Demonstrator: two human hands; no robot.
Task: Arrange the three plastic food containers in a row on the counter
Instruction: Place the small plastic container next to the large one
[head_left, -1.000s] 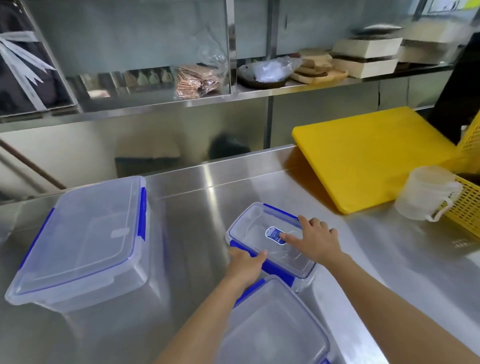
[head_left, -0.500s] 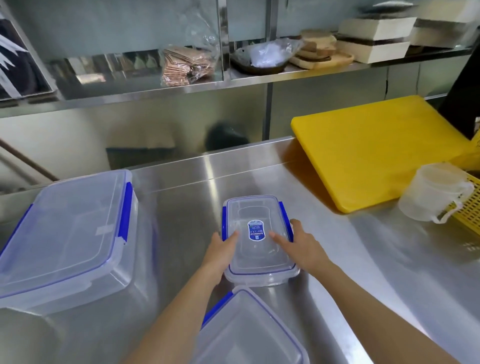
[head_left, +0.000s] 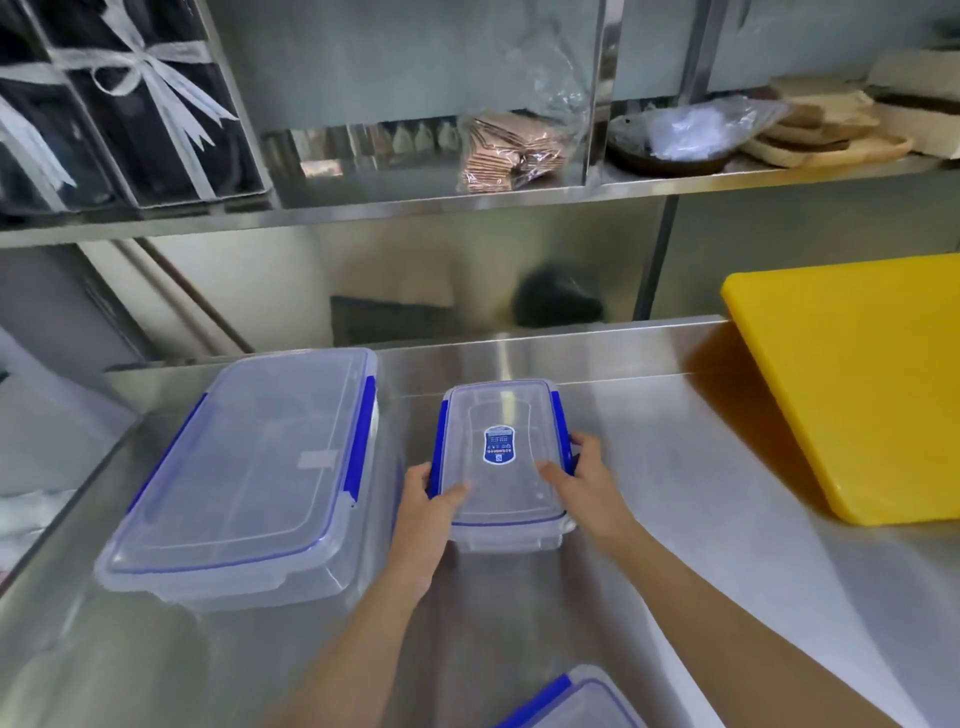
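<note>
We've got the small container (head_left: 501, 457) gripped from both sides — left hand (head_left: 428, 512) on its near-left corner with the thumb lying over the lid, right hand (head_left: 584, 480) on the near-right edge, thumb on the lid and fingers wrapped round the blue clip. Both hands are closed on it, not spread. It sits on the steel counter (head_left: 675, 467) approx. mid-frame, long side running away from us, just beside the large container (head_left: 249, 467) but apart from it; whether it's resting or slightly lifted we can't tell.

Progress, as we judge it: the large one looks parked at the left, lid on, turned a bit off-square. The small one is lined up next to it w/ its far edge a little nearer us than the big one's, so two of three look roughly placed. The third container (head_left: 576, 701) is only a corner at the bottom of the frame, near us and well apart from the other two — not yet in the row. What's left, prob.: let go of the small one, then bring the third up to its right, where there's bare counter before the yellow cutting board (head_left: 852, 384).
</note>
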